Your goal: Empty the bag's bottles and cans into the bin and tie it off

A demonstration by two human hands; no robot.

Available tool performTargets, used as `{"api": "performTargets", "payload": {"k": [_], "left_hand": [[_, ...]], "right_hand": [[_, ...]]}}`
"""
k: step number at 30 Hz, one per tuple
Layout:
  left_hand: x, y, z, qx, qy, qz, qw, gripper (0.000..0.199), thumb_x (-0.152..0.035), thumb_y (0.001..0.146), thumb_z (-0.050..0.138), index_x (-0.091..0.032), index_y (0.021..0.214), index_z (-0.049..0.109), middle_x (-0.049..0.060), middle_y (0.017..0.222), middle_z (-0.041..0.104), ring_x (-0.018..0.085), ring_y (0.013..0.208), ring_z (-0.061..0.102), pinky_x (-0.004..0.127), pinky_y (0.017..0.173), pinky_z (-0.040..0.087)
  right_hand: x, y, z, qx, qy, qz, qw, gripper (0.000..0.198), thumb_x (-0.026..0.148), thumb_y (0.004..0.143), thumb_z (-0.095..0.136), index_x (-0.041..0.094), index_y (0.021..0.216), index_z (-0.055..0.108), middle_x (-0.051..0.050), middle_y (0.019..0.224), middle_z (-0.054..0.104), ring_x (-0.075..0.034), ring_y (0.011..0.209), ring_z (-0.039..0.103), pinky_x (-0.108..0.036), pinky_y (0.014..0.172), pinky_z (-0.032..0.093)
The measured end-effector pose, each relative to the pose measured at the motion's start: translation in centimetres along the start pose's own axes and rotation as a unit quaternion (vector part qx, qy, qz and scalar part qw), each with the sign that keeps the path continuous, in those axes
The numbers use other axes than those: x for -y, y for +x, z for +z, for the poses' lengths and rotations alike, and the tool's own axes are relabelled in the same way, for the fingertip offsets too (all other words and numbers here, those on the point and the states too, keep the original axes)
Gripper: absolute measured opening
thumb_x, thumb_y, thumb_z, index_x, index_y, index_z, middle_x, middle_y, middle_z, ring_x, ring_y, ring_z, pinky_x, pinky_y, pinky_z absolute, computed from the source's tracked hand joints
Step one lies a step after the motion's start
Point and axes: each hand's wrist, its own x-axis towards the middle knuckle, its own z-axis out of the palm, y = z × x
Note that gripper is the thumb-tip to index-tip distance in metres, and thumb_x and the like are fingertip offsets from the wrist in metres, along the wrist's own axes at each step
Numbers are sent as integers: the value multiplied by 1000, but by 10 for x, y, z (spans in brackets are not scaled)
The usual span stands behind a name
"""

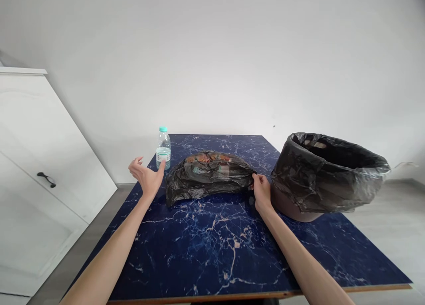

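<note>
A black plastic bag [212, 181] lies across the middle of the table, with orange and pale things showing dimly through its thin film. My right hand [261, 189] pinches the bag's right end. My left hand [148, 175] is raised off the bag's left side, fingers spread and holding nothing. Just behind that hand stands an upright clear plastic bottle [164, 143] with a turquoise cap and a white label. What exactly the bag contains cannot be made out.
On the right of the table stands a brown bin [295, 207] lined with a black bag folded over its rim. The table [212, 256] has a dark blue marbled top. A white cabinet [40, 207] is at the left, and a pale wall rises behind.
</note>
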Motion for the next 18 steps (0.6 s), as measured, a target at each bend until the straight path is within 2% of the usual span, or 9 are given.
{"api": "performTargets", "payload": {"k": [3,5,8,10,13,15,18], "left_hand": [[23,-1,4,86,-32,-68,993,98,-57,72,89,-18,141,32,26,154,37,39,143,44,58,121,33],[29,-3,7,124,-47,-86,988,103,-60,70,90,-21,144,29,26,155,40,39,144,48,57,119,39],[25,0,19,173,-60,-87,979,112,-62,67,92,-22,149,27,26,155,47,40,145,51,55,116,44],[18,6,35,201,-70,-88,973,114,-61,65,93,-22,151,29,27,154,52,42,144,54,54,114,46],[9,17,65,229,-86,-110,963,96,-58,67,92,-20,142,46,25,139,66,43,127,67,50,103,53],[8,20,81,223,-95,-137,960,80,-58,73,88,-17,133,54,26,130,71,42,117,71,47,95,56],[15,19,85,177,-115,-176,961,73,-62,87,73,-16,138,50,27,135,68,38,116,72,43,90,59]], "right_hand": [[-1,0,0,2,0,0,1000,28,53,85,63,26,84,56,5,67,52,-19,64,51,-33,63,40],[-1,1,0,3,-1,-1,1000,28,53,85,63,26,84,56,5,66,52,-19,64,51,-33,63,40],[-1,1,1,3,-5,-3,1000,27,53,85,62,26,83,56,5,65,52,-19,64,51,-33,62,40],[-1,0,2,3,-10,-7,1000,28,53,84,62,26,82,56,4,66,53,-19,64,51,-32,62,40],[-1,0,1,6,-22,-12,1000,29,55,84,63,26,81,55,4,65,54,-19,63,51,-32,61,39],[-2,1,1,9,-31,-14,999,30,56,83,63,27,80,55,4,64,54,-19,63,50,-32,60,39],[-4,1,0,16,-36,-17,999,32,57,83,63,26,81,56,4,65,54,-19,64,51,-32,61,39]]}}
